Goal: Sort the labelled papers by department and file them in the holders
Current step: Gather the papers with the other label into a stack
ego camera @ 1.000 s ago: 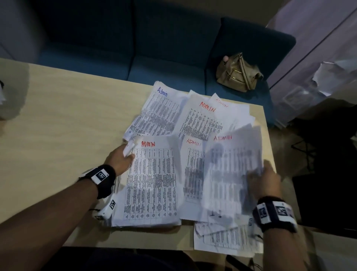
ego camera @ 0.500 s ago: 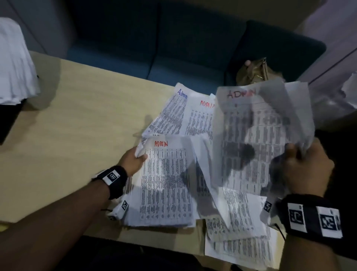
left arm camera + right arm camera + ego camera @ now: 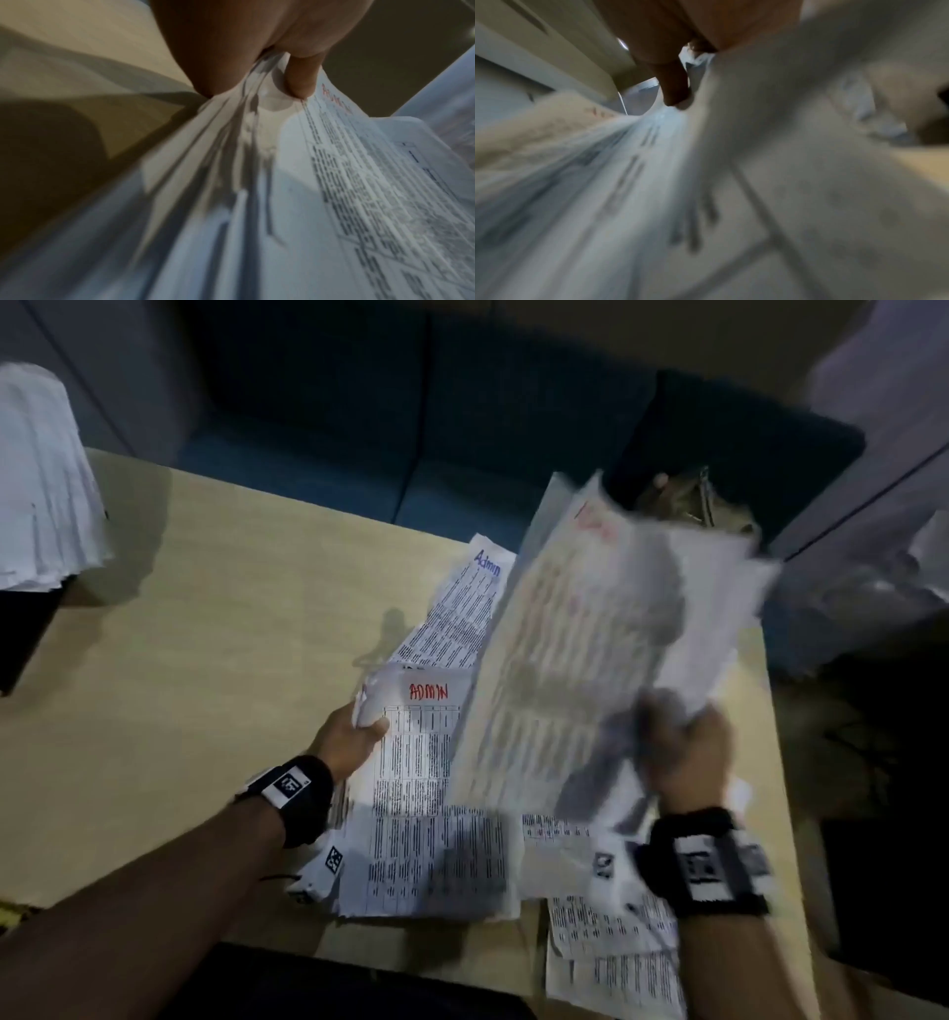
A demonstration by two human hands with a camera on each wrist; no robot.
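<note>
A stack of printed papers (image 3: 421,814) with "ADMIN" in red on the top sheet lies on the near part of the desk (image 3: 195,660). The left hand (image 3: 349,737) grasps its upper left corner, thumb on top and fingers below; the left wrist view shows the thumb (image 3: 300,79) pressing the bent sheets. The right hand (image 3: 688,752) is clenched on the lower edge of a raised bunch of sheets (image 3: 590,660), which is blurred and stands above the desk, over the right part of the stack. Behind it a sheet marked "Admin" in blue (image 3: 462,608) lies flat. More loose sheets (image 3: 616,942) lie at the near right edge. Another pile of white papers (image 3: 41,495) is at the far left. A blue sofa (image 3: 411,428) stands behind the desk.
</note>
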